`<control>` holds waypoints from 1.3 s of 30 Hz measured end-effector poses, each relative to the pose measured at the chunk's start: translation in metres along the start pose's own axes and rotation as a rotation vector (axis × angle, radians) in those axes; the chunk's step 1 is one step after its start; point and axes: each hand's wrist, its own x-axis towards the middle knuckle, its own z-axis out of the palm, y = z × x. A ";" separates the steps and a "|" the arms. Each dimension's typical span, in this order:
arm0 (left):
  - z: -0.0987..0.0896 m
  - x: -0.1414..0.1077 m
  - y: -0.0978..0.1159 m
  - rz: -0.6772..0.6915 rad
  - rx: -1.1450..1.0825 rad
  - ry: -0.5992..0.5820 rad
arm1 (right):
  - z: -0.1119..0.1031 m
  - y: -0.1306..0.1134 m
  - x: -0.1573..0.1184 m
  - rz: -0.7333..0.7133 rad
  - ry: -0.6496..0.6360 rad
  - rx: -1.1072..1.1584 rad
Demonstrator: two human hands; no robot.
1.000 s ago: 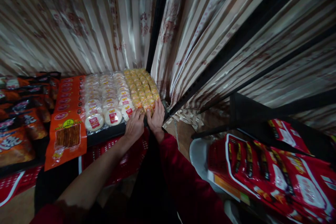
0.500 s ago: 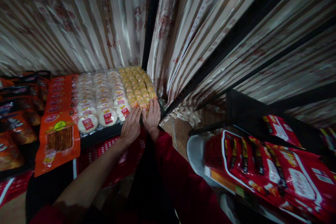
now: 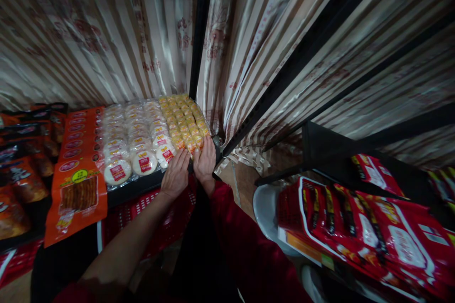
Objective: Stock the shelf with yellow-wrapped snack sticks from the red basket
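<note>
My left hand (image 3: 175, 175) lies with its fingers stretched forward against the front of the small yellow wrapped packets (image 3: 186, 120), at their left corner. Beside it, my right hand (image 3: 205, 161) rests flat on their right front corner, thumb side toward the left. Both hands are open, and neither grips a packet. The packets stand in close rows at the right end of a black shelf (image 3: 137, 183). Directly left of them are rows of round white cakes in clear wrap (image 3: 144, 163). The fingertips' undersides are hidden.
An orange hanging snack bag (image 3: 78, 165) and more orange-black bags (image 3: 26, 182) stand left. Below the shelf is a red basket (image 3: 142, 218). At right, a red basket (image 3: 289, 208) with red packets (image 3: 398, 236) sits near a white stool (image 3: 265, 213). Black posts (image 3: 202, 28) and curtains (image 3: 159, 23) rise behind.
The view has shifted slightly, so the shelf goods sit a little lower in the picture. Both hands keep about the same place at the front of the yellow packets.
</note>
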 end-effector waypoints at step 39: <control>0.025 0.047 0.006 0.403 0.101 -0.077 | -0.006 0.005 0.134 0.433 -0.302 0.262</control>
